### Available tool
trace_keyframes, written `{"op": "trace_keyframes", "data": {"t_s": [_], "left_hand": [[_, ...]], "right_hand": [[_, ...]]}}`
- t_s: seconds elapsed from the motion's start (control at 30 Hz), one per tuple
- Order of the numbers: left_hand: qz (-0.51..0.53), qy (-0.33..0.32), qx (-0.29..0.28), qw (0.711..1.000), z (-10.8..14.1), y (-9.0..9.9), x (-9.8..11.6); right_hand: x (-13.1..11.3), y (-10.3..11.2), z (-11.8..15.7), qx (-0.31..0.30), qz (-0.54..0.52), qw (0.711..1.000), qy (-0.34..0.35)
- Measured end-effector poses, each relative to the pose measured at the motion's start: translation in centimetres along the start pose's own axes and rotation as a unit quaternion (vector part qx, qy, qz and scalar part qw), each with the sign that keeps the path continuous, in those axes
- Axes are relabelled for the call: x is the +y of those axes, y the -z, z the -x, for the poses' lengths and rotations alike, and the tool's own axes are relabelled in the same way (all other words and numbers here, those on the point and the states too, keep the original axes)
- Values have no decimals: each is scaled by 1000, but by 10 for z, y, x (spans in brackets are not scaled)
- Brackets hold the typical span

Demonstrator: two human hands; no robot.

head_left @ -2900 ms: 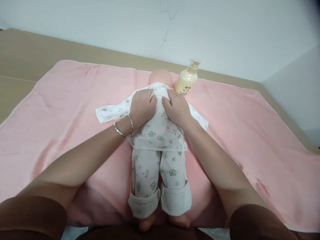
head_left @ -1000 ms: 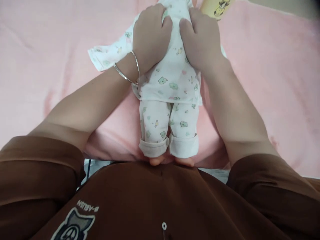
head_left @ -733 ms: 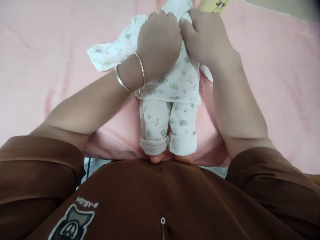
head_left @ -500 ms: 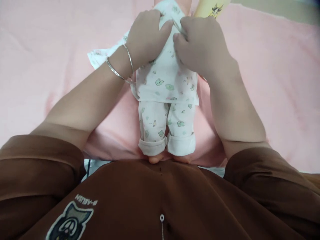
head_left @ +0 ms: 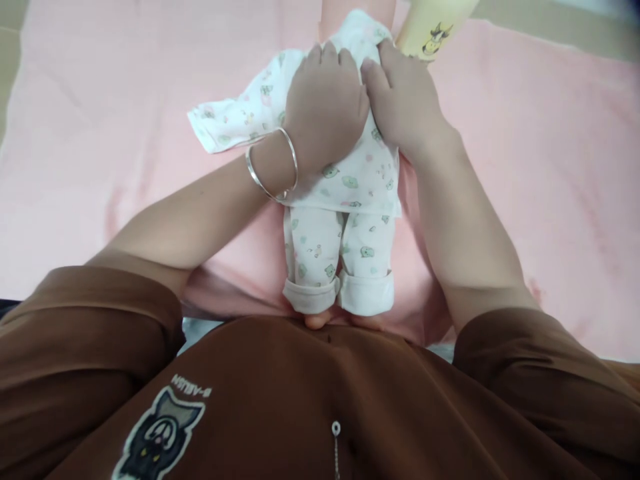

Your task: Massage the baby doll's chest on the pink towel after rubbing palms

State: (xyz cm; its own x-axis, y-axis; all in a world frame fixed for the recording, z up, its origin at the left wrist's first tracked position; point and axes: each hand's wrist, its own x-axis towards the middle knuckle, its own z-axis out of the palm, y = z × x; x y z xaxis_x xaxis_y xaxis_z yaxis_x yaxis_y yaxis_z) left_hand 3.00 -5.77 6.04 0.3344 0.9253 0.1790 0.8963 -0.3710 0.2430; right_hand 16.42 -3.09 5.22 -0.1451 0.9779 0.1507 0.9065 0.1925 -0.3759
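Note:
A baby doll [head_left: 333, 20] lies on its back in a white printed shirt [head_left: 350, 187] and matching trousers [head_left: 367, 247] with rolled cuffs. My left hand [head_left: 325, 107], a silver bangle on its wrist, rests palm down across the shirt's chest, fingers toward the neck. Beside it my right hand [head_left: 407, 100] lies on the shirt's upper right side, thumb and forefinger apart. The thumbs of both hands come close together near the middle of the chest. One sleeve [head_left: 230, 120] stretches flat to the left. The doll's head is out of view; its toes [head_left: 319, 320] show below the cuffs.
Under the doll is a pink sheet [head_left: 100, 113] that covers the work surface. A pale yellow item with a cow print [head_left: 435, 33] lies at the top right, by my right hand. My body in a brown top [head_left: 280, 400] is against the near edge.
My left hand has moved right and down, flattening over the chest. My right hand has loosened from its pinch on the shirt edge and lies flatter. The view has shifted slightly.

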Motion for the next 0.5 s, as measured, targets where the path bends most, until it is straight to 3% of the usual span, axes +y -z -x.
{"op": "trace_keyframes", "data": {"t_s": [0.3, 0.5], "left_hand": [[-1, -9, 39, 999, -1, -19, -1], [-9, -15, 58, 998, -2, -24, -2]], "right_hand": [[28, -15, -3, 41, 10, 997, 60], [32, -18, -3, 54, 5, 996, 69]]}}
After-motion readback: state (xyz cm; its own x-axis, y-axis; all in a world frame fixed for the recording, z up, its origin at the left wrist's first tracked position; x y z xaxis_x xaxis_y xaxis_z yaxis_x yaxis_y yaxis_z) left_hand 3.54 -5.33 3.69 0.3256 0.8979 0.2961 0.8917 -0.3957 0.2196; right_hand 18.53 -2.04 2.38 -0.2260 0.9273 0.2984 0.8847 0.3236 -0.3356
